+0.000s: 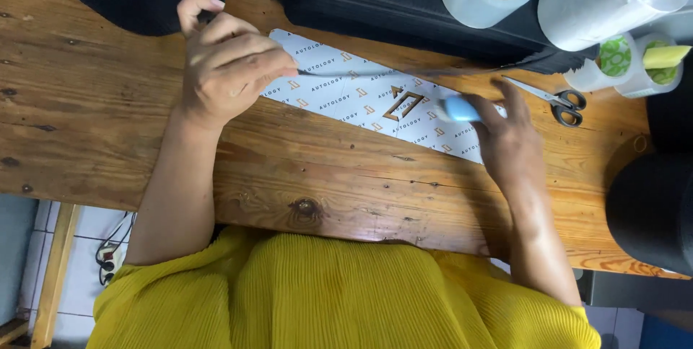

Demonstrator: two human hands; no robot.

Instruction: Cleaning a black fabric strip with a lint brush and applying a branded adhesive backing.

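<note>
Paper [375,100] looks thin and floppy; your left hand [227,67] presses it flat, your right hand [505,132] pinches the blue tool [458,108] on it.

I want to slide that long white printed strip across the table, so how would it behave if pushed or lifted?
The printed strip lies thin and flat on the wooden table, so it is probably light and would slide easily. Lifted at one end it would likely droop. The left hand presses one end, the right hand the other, hinting that it shifts or curls.
</note>
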